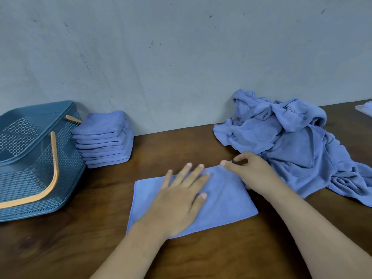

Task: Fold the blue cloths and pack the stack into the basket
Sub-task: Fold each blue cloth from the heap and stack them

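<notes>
A folded blue cloth [225, 202] lies flat on the brown table in front of me. My left hand [179, 200] presses on it with fingers spread and straight. My right hand [251, 172] pinches the cloth's far right corner between thumb and fingers. A stack of several folded blue cloths [104, 137] stands against the wall at the left, beside the blue perforated basket [30, 158] with an orange handle. A heap of unfolded blue cloths [291, 141] lies to the right, just behind my right hand.
A grey wall [181, 57] runs along the table's far edge. A pale flat object [365, 109] shows at the far right edge. Bare brown tabletop [70, 244] stretches in front of the basket and toward me.
</notes>
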### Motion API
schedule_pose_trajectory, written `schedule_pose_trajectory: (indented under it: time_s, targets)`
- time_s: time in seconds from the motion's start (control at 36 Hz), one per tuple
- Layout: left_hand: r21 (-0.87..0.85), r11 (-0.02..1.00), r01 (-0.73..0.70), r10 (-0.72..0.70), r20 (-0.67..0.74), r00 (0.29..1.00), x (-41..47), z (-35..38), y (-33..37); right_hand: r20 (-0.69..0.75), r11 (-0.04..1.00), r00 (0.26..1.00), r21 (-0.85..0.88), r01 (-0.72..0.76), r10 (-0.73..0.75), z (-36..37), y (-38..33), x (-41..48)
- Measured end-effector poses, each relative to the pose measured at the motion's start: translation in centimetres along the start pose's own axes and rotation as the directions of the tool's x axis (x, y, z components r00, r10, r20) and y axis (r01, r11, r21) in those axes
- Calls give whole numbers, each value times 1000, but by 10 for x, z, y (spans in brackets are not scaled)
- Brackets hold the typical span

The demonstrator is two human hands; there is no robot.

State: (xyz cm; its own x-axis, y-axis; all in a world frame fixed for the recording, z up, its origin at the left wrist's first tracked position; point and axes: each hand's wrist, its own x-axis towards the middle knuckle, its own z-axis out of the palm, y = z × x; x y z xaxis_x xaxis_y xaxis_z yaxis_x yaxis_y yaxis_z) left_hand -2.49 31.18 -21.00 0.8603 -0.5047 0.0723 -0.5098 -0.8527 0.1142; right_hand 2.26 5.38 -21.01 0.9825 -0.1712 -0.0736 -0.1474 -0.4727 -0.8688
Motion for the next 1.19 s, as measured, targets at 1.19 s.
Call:
schedule_pose_trajectory:
  time_s: [1.19]
  targets:
    - [-694, 720, 16, -233, -220, 947, -93, -21, -130, 210, 827, 966, -509, 239, -150, 11, -73, -59]
